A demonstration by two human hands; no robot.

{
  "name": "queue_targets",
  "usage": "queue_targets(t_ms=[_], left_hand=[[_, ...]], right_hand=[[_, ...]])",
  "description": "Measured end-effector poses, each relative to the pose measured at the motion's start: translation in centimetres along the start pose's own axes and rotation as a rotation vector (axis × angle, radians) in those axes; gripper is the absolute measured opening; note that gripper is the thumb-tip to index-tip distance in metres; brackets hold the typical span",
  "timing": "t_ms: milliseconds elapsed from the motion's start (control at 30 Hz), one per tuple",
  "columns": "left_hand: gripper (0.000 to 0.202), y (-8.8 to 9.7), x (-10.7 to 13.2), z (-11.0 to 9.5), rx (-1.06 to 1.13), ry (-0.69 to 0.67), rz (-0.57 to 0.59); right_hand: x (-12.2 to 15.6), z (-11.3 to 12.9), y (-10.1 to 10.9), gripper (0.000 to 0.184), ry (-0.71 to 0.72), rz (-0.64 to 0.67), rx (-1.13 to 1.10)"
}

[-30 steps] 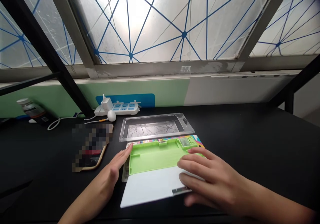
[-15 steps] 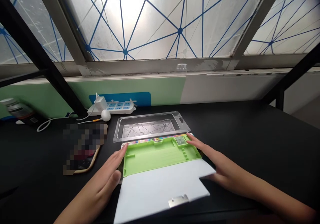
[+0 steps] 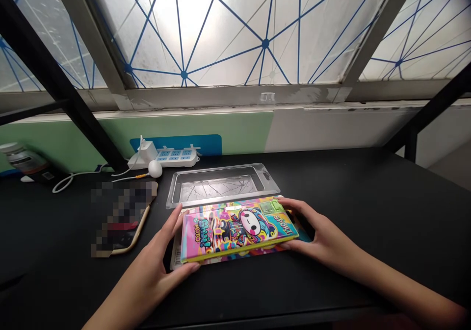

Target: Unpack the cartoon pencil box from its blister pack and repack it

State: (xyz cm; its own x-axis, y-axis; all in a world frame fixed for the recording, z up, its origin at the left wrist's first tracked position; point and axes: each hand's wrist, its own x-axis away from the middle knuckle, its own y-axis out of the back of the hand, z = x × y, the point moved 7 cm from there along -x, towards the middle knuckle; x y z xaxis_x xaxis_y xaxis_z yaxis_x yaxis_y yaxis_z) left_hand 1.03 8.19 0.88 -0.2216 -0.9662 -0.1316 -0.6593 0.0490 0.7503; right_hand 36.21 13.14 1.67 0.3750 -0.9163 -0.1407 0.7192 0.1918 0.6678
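Note:
A colourful pencil case (image 3: pixel 235 229) lies closed before me, with a cartoon figure and the word SPORT on its lid and a yellow-green edge. Under it is a printed card (image 3: pixel 176 251), showing at the left, front and right. My left hand (image 3: pixel 158 251) grips the case's left end, thumb at the front edge and fingers at the back corner. Around the right end curls my right hand (image 3: pixel 312 232), thumb in front and fingertips near the back corner. Just behind the case lies a clear plastic tray (image 3: pixel 217 188).
A phone (image 3: pixel 128 222), partly blurred out, lies to the left. Behind it are a white power strip (image 3: pixel 176 158) with a plug and a white cable (image 3: pixel 64 185). A bottle (image 3: pixel 27 161) is at the far left. Black frame bars (image 3: pixel 77 109) slant up on both sides.
The pencil case stood open, its white inner lid flap folded toward me and green inside showing. Now the lid is shut and both hands have closed round the ends.

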Motion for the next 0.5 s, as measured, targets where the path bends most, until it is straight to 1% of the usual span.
queue_targets(t_ms=[100, 167, 200, 233, 333, 400, 500], left_hand=[[0.083, 1.3, 0.2, -1.9, -0.001, -0.149, -0.179], [0.079, 2.4, -0.3, -3.1, 0.024, -0.218, -0.283], [0.080, 2.7, -1.0, -3.4, 0.042, -0.204, -0.298], [0.083, 3.0, -2.1, -3.6, 0.061, -0.161, -0.296], [0.081, 4.3, -6.1, -4.1, 0.033, -0.078, -0.304], [0.085, 5.3, -8.8, -4.6, -0.069, -0.091, -0.331], [0.083, 5.8, -11.8, -4.0, -0.245, -0.112, -0.280]], right_hand=[[0.2, 0.7, 0.9, 0.072, 0.076, -0.094, 0.003], [-0.2, 1.7, 1.8, 0.068, 0.125, -0.155, -0.002], [-0.7, 2.2, 2.2, 0.066, 0.147, -0.176, -0.012], [-1.5, 2.7, 2.6, 0.063, 0.169, -0.192, -0.026], [-5.0, 3.7, 3.6, 0.057, 0.219, -0.225, -0.097], [-7.7, 3.3, 3.8, 0.056, 0.215, -0.227, -0.169], [-10.7, 2.1, 3.1, 0.056, 0.200, -0.212, -0.227]])
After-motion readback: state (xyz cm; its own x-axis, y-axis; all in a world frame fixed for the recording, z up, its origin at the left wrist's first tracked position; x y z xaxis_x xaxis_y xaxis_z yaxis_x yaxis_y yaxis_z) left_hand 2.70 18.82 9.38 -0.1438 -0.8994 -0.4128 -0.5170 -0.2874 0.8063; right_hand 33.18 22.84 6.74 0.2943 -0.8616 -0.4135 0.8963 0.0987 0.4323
